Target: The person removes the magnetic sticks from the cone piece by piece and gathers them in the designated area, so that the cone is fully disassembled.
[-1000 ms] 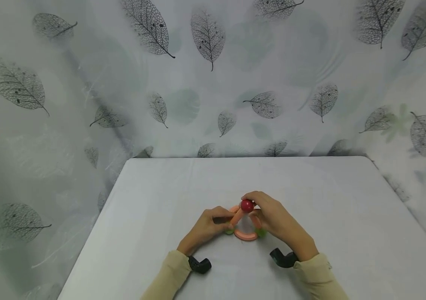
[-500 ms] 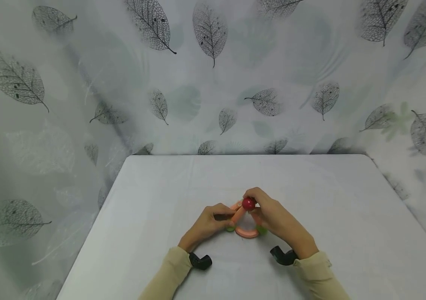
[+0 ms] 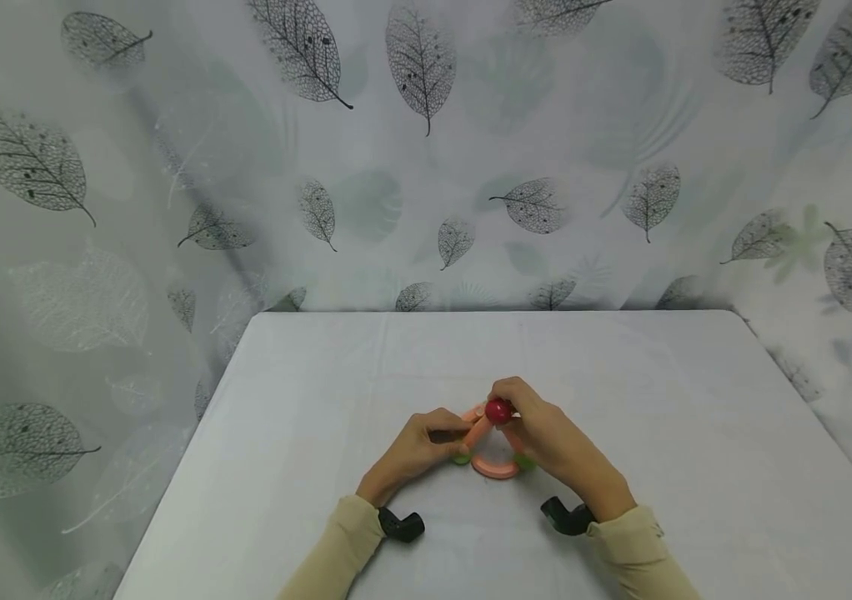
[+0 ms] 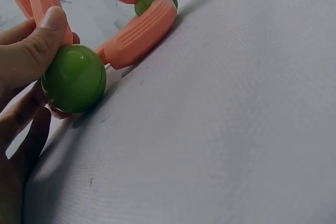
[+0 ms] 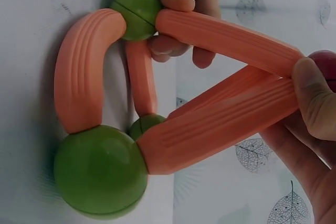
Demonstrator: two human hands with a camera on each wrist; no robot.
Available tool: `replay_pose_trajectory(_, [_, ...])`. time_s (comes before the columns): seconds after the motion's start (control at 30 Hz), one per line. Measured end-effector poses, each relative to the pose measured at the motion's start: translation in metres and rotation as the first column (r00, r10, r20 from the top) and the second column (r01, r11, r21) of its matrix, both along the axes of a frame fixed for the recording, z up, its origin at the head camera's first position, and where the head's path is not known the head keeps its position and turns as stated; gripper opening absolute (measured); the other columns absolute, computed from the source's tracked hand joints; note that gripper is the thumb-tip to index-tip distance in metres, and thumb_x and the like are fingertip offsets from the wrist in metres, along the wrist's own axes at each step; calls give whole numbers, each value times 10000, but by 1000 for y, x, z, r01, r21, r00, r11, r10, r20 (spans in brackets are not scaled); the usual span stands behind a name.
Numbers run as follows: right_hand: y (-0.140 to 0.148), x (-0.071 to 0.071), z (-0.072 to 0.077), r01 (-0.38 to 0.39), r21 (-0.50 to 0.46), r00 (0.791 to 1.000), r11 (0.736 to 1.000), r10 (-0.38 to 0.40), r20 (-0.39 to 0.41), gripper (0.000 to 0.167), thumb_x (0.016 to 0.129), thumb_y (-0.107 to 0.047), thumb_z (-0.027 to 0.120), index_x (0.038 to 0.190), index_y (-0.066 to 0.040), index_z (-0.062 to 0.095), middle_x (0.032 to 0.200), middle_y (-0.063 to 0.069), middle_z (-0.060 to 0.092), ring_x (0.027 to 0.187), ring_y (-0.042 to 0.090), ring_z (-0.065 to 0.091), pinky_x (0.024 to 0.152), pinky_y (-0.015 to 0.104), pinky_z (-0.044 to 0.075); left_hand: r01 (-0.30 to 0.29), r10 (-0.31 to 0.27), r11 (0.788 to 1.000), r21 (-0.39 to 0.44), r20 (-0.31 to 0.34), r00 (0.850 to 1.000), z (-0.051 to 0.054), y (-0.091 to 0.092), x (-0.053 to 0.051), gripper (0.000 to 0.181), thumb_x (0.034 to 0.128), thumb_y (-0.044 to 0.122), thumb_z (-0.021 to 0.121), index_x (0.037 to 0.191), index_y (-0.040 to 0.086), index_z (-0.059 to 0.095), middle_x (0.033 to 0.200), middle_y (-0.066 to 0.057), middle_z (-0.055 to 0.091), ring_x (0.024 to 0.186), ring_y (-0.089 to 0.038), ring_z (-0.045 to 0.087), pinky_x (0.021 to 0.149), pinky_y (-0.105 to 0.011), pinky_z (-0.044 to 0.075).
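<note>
The stick toy [image 3: 494, 471] stands on the table [image 3: 321, 367], red ball [image 3: 499, 411] at twelve o'clock; the right hand [image 3: 548, 427] pinches its sticks [image 5: 226, 121] beside that, the left hand [image 3: 420, 448] one stick near the eight-o'clock green ball [image 4: 74, 80]. Probably light, stiff, smooth plastic; best gripped by the sticks

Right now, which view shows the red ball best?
Head: the red ball shows nearly whole, if small, by the right hand. Right wrist: only part, cut by the picture edge. Left wrist: can't make it out.
</note>
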State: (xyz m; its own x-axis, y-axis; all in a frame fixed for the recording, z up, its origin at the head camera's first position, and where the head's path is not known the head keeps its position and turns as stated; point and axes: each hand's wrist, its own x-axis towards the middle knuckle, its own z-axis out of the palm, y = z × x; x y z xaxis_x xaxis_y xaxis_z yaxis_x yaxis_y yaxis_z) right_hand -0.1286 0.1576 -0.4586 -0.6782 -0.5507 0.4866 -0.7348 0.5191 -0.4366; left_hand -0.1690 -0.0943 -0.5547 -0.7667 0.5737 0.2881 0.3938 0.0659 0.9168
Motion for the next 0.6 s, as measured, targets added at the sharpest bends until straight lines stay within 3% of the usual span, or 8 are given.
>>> replay_pose_trajectory(0.43, [-7,-2,-8,-7,-45,998,999,4,-65,527,852,175,718,1273,-33,478,1236,-2,536,1081,122,654,875,224,593,8,-8,1000,-4,-27,1000,1,-3,0,339,901,130,799,1233,71,765,1144,-107,775,1059,-99,687,948,-275,554])
replay_pose_trajectory(0.6, [-9,-2,-12,-6,-75,998,997,2,-60,534,858,171,725,1285,-26,473,1234,14,539,1080,124,651,911,147,547,6,-7,1000,-8,-19,1000,2,-2,0,339,899,123,798,1232,71,767,1142,-103,777,1063,-142,693,949,-284,552])
